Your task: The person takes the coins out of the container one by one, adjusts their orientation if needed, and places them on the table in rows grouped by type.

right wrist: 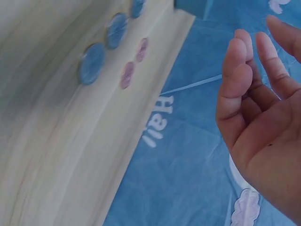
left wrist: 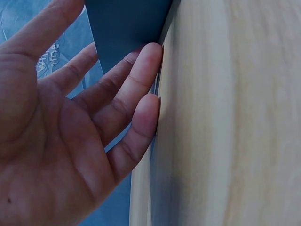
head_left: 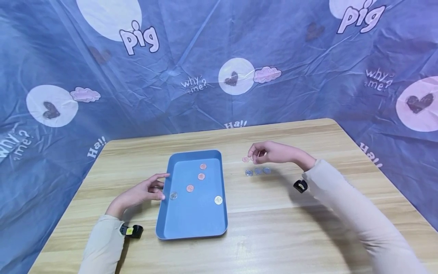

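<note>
Left hand [head_left: 143,193] touches tray [head_left: 191,228] edge; right hand [head_left: 270,153] hovers.

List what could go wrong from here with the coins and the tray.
1. The right hand hovers over the small, flat loose coins on the table; a fingertip pinch may well slip, or nudge neighbouring coins out of their row.
2. The left hand only touches the blue tray at its edge with relaxed fingers, so a bump might slide the tray.
3. A dropped coin could roll away across the table.
</note>
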Demonstrator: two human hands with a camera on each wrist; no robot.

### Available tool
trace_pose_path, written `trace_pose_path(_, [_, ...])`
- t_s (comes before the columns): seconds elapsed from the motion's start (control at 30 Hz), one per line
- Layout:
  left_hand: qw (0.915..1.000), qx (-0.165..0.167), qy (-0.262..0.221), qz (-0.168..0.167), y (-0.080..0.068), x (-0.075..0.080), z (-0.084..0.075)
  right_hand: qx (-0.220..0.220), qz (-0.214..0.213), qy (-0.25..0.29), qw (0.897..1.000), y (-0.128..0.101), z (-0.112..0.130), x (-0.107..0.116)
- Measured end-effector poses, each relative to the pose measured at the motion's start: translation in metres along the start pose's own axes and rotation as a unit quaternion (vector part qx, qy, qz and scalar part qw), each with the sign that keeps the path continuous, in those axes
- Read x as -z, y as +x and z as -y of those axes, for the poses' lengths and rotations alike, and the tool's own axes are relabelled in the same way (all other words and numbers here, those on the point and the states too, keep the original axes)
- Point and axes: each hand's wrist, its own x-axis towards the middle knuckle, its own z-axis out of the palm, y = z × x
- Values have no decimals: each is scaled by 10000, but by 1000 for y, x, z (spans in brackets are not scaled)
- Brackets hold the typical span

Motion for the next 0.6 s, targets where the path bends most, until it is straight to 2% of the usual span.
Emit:
trace_pose_path(0.3, [10000,-27,-74,-9,-1,0,-1,209,112,238,9994,10,22,-4])
trace_pose_path(0.6, [10000,-25,-14,-4,0,-1,2,397,267,120,9988,25,34,-22])
